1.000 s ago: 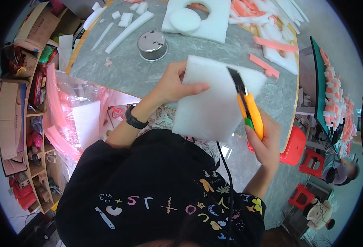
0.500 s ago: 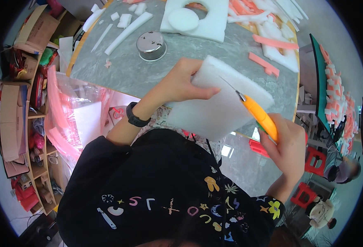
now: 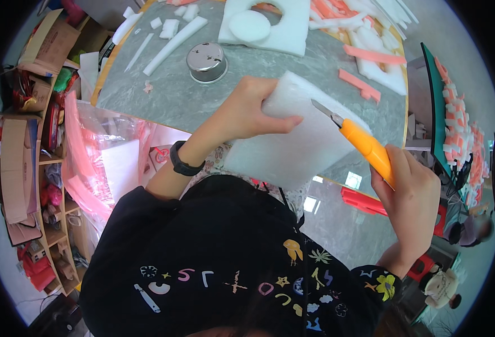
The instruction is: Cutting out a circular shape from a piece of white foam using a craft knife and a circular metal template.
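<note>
My left hand point(image 3: 261, 109) grips the upper left edge of a white foam sheet point(image 3: 298, 146), thumb on the near face and fingers hidden behind it. The sheet is tilted at the table's front edge. In my right hand point(image 3: 410, 194) is a yellow utility knife point(image 3: 366, 147), its blade bared and pointing up and left over the foam. I cannot tell whether the blade touches the sheet. Beyond my left hand a round metal tin point(image 3: 206, 62) sits on the grey marbled table point(image 3: 146, 90).
A white foam block with a round hole point(image 3: 292, 33) and a foam disc point(image 3: 250, 26) lie at the back. Foam strips point(image 3: 175, 46) are back left, pink foam offcuts point(image 3: 360, 85) back right. Shelves point(image 3: 51, 213) stand left, red stools point(image 3: 365, 202) right. Two people appear at far right.
My right hand has moved right with the knife, and the blade has turned, showing its flat side more. The foam sheet has shifted slightly; my left hand keeps its hold.
</note>
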`<state>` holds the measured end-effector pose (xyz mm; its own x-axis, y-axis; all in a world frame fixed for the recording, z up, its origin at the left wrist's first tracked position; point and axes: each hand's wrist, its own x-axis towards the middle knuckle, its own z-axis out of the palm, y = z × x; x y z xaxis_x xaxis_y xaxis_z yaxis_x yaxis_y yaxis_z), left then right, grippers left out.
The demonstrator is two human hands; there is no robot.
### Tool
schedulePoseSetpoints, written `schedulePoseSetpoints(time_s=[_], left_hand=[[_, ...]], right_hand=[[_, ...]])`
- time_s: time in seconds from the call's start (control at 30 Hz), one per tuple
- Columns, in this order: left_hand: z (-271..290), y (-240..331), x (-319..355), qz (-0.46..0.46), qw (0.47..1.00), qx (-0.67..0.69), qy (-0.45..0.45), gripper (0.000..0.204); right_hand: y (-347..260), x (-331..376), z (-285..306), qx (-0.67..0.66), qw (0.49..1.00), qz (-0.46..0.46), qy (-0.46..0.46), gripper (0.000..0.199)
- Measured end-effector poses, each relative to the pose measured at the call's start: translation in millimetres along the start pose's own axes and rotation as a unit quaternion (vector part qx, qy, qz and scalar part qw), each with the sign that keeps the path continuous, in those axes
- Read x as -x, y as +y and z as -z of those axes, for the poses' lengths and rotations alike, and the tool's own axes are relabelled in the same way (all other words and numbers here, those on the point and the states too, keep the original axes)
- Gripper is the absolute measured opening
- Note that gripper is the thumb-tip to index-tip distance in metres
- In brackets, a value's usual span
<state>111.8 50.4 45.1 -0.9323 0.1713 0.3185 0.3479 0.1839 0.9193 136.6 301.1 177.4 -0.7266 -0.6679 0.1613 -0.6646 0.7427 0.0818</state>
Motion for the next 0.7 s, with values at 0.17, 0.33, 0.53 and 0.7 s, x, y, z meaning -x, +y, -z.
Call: schedulePoseSetpoints(time_s=[0.17, 0.33, 0.53, 0.7], left_hand=[[-1, 10, -3, -0.034, 0.998, -0.050, -0.004, 0.029], [1, 16, -5, -0.069, 0.994, -0.077, -0.029, 0.030], [0, 14, -7, -0.128, 0.986, -0.106, -0.026, 0.028], [0, 12, -5, -0.104, 0.988, -0.111, -0.027, 0.026]], right_hand=[[-8, -6, 17, 0.064, 0.998, -0.003, -0.028, 0.029], [-4, -9, 19, 0.086, 0.995, -0.008, -0.059, 0.027], [-8, -15, 12, 0.044, 0.995, -0.017, -0.087, 0.024], [-8, -17, 7, 0.024, 0.991, -0.048, -0.126, 0.024]])
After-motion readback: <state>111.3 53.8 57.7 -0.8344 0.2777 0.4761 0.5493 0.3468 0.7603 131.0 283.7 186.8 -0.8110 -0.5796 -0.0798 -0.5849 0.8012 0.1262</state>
